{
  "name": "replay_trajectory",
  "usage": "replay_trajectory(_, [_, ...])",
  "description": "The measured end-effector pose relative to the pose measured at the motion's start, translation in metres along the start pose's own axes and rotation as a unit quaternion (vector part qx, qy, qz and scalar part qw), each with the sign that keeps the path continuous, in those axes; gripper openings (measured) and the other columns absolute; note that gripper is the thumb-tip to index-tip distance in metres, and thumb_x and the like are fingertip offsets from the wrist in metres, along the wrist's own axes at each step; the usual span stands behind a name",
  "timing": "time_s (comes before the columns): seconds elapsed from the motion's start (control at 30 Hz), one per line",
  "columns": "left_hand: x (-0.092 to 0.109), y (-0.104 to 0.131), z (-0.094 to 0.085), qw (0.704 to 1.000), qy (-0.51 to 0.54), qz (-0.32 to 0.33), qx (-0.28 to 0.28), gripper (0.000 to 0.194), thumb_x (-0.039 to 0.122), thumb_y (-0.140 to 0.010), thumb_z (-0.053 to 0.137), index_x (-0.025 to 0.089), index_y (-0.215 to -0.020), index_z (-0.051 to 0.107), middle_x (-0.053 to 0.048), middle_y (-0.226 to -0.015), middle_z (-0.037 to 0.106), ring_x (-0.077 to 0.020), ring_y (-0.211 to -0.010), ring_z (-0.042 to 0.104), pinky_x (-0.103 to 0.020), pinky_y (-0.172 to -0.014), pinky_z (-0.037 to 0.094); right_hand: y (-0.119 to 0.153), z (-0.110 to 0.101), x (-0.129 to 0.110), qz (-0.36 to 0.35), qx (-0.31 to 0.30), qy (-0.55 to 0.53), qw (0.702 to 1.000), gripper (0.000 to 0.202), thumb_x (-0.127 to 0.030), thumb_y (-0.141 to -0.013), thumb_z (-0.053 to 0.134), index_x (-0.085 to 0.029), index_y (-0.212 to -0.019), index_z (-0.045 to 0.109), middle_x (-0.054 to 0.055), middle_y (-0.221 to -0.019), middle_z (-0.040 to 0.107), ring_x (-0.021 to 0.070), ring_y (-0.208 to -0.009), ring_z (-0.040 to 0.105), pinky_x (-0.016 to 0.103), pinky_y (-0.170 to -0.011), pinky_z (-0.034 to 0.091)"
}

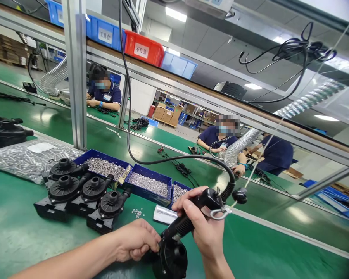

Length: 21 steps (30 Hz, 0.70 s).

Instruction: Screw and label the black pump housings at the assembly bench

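Note:
My right hand (205,221) is wrapped around a black corded electric screwdriver (182,226), hung by a metal loop at its top end. The tool slants down to the left, and its lower end meets a black round pump (174,259) at the bottom of the view. My left hand (139,240) is closed at the pump's left side, gripping it with thumb and fingers. The screwdriver's tip is hidden. Several similar black pumps (113,203) stand in a group to the left. Small loose nuts (138,213) lie beyond my left hand.
Blue trays (149,182) of small metal parts line the bench, beside a clear bag of screws (20,159). A white packet (164,214) lies near the right hand. A metal post (75,73) and overhead shelf with bins (144,48) stand ahead. Co-workers (221,133) sit across.

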State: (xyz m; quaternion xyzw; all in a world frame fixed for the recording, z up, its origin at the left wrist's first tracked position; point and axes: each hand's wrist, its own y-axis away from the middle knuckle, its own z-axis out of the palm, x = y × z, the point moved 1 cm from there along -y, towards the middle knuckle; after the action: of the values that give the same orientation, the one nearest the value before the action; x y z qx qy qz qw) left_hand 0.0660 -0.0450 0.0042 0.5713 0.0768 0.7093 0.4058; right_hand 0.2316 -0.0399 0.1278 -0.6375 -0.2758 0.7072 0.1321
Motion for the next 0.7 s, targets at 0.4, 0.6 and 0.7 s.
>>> replay_trajectory(0.4, [-0.001, 0.003, 0.005, 1.000, 0.021, 0.006, 0.020, 0.022, 0.018, -0.043, 0.068, 0.018, -0.065, 0.069, 0.004, -0.037, 0.043, -0.0067, -0.032, 0.022, -0.018, -0.035, 0.012, 0.005, 0.018, -0.001, -0.019, 0.025, -0.036, 0.999, 0.016, -0.023, -0.102, 0.072, -0.025, -0.113, 0.061, 0.001, -0.081, 0.070, 0.0169, -0.072, 0.072, 0.028, -0.064, 0.060])
replay_trajectory(0.6, [-0.007, -0.003, 0.000, 0.999, 0.044, 0.001, 0.019, 0.023, 0.015, -0.047, 0.073, 0.016, -0.070, 0.069, 0.005, -0.038, 0.043, -0.0051, -0.031, 0.022, -0.018, -0.038, 0.011, 0.002, 0.007, 0.006, 0.059, -0.173, -0.225, 0.957, 0.041, -0.052, -0.097, 0.070, -0.028, -0.130, 0.064, 0.010, -0.098, 0.074, 0.0177, -0.058, 0.068, 0.027, -0.050, 0.049])
replay_trajectory(0.7, [-0.006, -0.004, -0.001, 0.999, 0.047, -0.002, 0.022, 0.025, 0.014, -0.045, 0.070, 0.017, -0.070, 0.069, 0.005, -0.039, 0.044, -0.0055, -0.032, 0.022, -0.019, -0.037, 0.011, 0.000, 0.004, 0.012, 0.062, -0.176, -0.308, 0.933, 0.050, -0.055, -0.094, 0.059, -0.023, -0.130, 0.070, 0.015, -0.100, 0.075, 0.0173, -0.049, 0.063, 0.027, -0.044, 0.041])
